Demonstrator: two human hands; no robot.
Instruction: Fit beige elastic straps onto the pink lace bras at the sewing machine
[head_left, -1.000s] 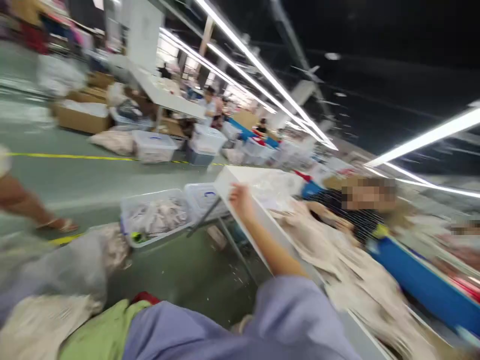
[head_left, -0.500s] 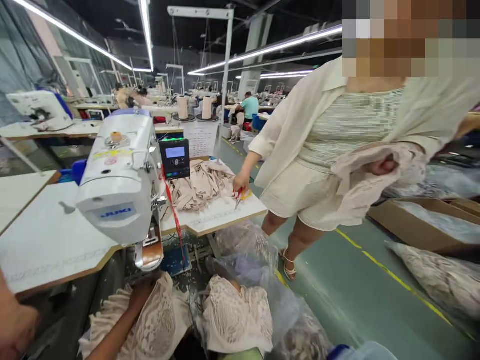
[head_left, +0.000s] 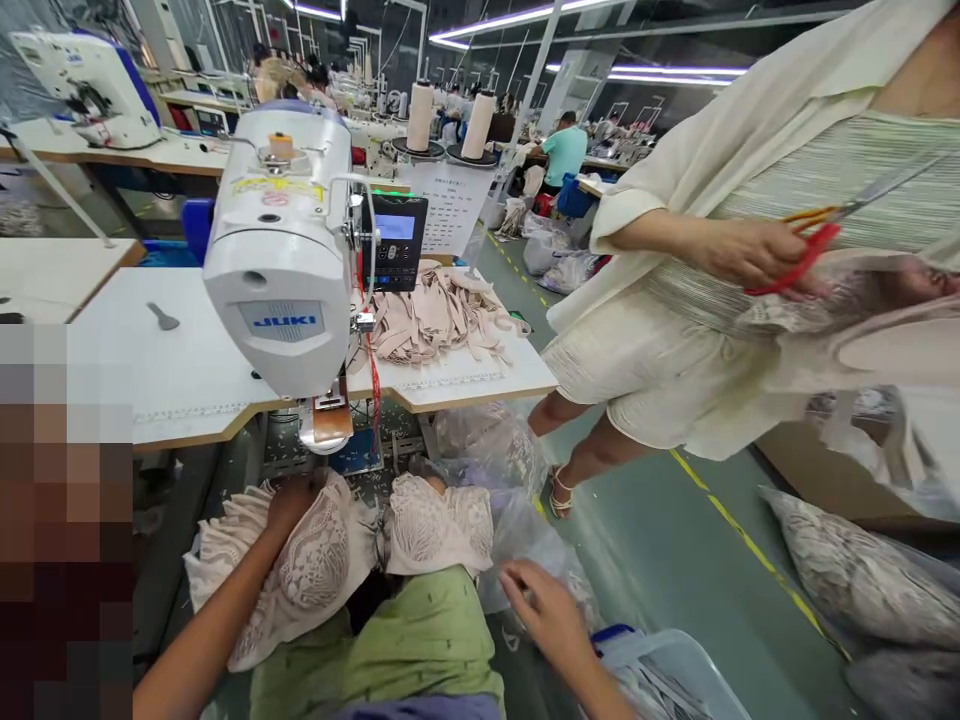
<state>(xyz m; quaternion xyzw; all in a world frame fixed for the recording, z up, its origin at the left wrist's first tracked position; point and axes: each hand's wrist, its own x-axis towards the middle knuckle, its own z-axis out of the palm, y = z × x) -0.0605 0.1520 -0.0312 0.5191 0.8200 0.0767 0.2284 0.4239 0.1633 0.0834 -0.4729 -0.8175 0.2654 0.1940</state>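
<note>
On the surface (head_left: 187,385) ahead stands a white sewing machine (head_left: 281,250), with a heap of beige strips (head_left: 439,320) lying just beside it to the right. Beside that surface a standing person (head_left: 720,270) in a cream shirt holds red scissors (head_left: 814,250) against pale fabric. Below the surface edge, lace pieces (head_left: 315,570) lie over the wearer's lap, next to a clear plastic bag (head_left: 510,470). The left hand (head_left: 292,500) presses down on the lace, its grip hidden among the folds, so how closed it is cannot be told. The right hand (head_left: 547,615) hovers with fingers spread and empty, near the bag.
</note>
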